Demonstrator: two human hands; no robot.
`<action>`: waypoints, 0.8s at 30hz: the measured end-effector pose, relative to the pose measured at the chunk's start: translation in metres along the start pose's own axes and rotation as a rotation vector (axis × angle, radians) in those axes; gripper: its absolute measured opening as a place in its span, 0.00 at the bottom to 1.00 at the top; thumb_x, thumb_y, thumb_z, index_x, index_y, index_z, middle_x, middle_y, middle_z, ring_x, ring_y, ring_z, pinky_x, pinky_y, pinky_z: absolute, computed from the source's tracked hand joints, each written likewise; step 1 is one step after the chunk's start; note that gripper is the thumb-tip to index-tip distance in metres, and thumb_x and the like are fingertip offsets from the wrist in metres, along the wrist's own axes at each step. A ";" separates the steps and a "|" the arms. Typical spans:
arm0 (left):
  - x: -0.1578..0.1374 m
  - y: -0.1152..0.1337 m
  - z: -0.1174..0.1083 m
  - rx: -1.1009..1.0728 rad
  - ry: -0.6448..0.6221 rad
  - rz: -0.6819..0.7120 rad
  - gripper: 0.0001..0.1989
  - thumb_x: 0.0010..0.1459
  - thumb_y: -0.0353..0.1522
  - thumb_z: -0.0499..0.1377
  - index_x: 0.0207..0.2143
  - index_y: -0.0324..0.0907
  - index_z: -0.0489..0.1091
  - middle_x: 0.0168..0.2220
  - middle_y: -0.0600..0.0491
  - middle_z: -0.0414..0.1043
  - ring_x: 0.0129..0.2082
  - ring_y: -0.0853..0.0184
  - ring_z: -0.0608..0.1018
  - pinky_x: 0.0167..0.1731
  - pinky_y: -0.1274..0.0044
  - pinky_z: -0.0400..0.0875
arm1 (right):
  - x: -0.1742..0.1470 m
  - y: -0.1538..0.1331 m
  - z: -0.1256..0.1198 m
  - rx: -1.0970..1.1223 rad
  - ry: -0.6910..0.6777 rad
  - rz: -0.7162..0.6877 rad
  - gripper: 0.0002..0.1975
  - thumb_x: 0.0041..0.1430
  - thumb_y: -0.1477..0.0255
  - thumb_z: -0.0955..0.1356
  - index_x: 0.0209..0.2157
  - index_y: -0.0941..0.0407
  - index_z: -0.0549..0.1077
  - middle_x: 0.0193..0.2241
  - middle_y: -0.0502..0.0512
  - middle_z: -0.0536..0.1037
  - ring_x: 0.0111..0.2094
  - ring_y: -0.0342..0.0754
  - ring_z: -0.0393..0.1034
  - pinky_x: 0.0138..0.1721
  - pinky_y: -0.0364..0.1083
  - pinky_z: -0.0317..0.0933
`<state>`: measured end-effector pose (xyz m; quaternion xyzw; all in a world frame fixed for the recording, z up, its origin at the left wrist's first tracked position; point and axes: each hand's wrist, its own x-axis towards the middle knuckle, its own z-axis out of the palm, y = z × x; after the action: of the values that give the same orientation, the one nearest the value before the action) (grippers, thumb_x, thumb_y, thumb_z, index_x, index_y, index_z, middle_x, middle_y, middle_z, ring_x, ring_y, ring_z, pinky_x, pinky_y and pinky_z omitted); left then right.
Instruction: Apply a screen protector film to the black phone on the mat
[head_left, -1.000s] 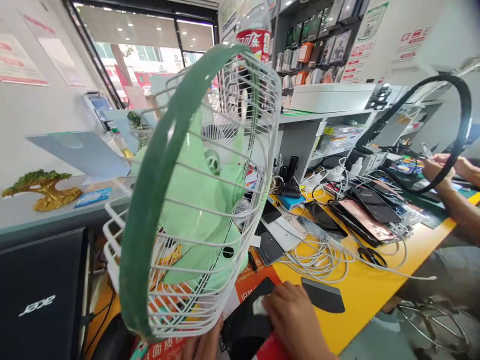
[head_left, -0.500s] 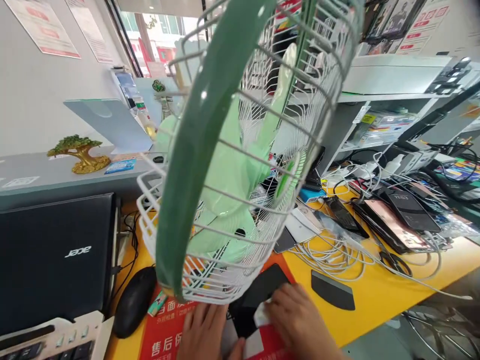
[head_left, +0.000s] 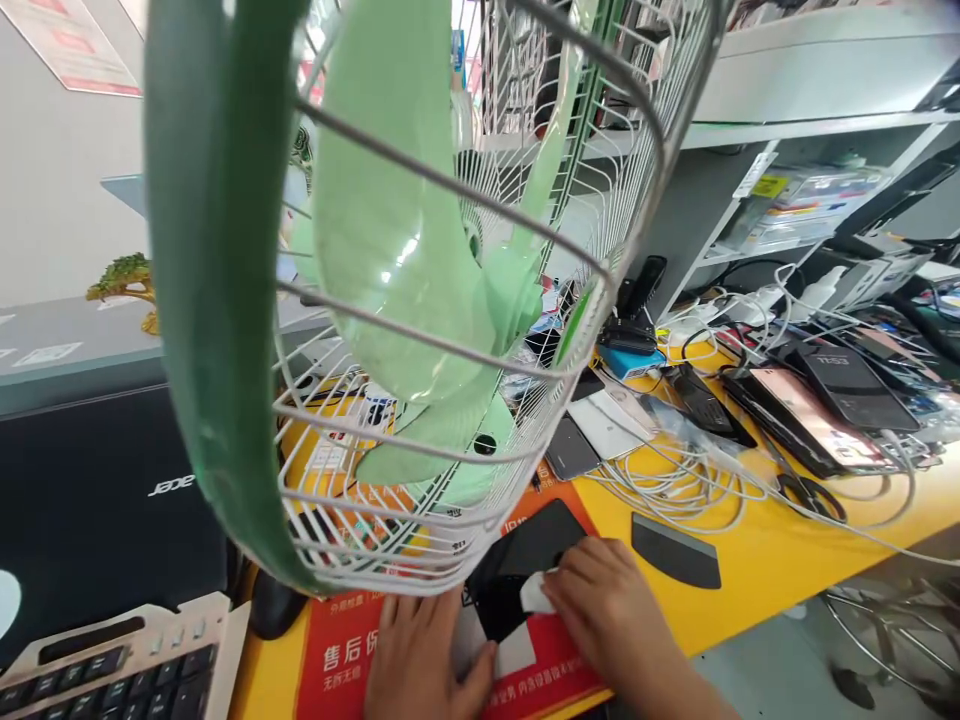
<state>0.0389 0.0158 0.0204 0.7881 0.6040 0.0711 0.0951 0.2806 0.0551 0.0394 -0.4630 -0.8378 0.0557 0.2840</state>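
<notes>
Your left hand lies palm down, thumb spread wide from the fingers; your right hand is narrow, its fingers pinched on a white wad. Under your hands runs the yellow bench, its near edge slanting away to the right. Closest to you looms the green fan — its blades and wire cage hide much of the middle of the bench, and the cage's lower rim comes down in view just above your left fingers. Toward the left end sits the black laptop. Your red mat reaches the near edge, with the keyboard to its left. On the mat, between your hands, lies the dark slab; your left thumb rests at its left side, and whether it is one piece or two you cannot tell. Beyond your right hand, away from the near edge, is the cable coil. Nearer that edge lies a dark flat piece. The mouse shows beside the mat's left edge — partly behind the fan. Smallest is the wad, at the slab's right side.
</notes>
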 end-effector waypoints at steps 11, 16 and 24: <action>0.000 -0.003 0.004 0.039 0.064 0.042 0.40 0.60 0.38 0.58 0.71 0.46 0.45 0.67 0.49 0.64 0.64 0.51 0.67 0.60 0.59 0.65 | -0.005 -0.019 0.005 0.052 -0.073 0.064 0.12 0.64 0.76 0.66 0.26 0.53 0.68 0.27 0.49 0.71 0.32 0.47 0.61 0.37 0.49 0.47; 0.000 0.003 0.000 0.021 0.050 -0.026 0.41 0.59 0.40 0.59 0.71 0.49 0.46 0.65 0.49 0.66 0.64 0.49 0.67 0.59 0.58 0.64 | 0.005 0.038 -0.020 -0.144 0.024 0.274 0.13 0.67 0.73 0.65 0.26 0.53 0.70 0.26 0.52 0.72 0.33 0.50 0.63 0.38 0.49 0.50; 0.004 0.004 0.003 0.060 0.159 0.015 0.42 0.58 0.39 0.59 0.71 0.48 0.45 0.65 0.50 0.67 0.61 0.51 0.70 0.54 0.60 0.65 | 0.033 -0.040 0.038 -0.106 0.014 0.078 0.11 0.56 0.76 0.71 0.24 0.53 0.67 0.26 0.48 0.73 0.31 0.47 0.62 0.35 0.49 0.49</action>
<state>0.0447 0.0178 0.0182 0.7869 0.6057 0.1160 0.0229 0.2172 0.0659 0.0361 -0.5101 -0.8188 0.0188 0.2627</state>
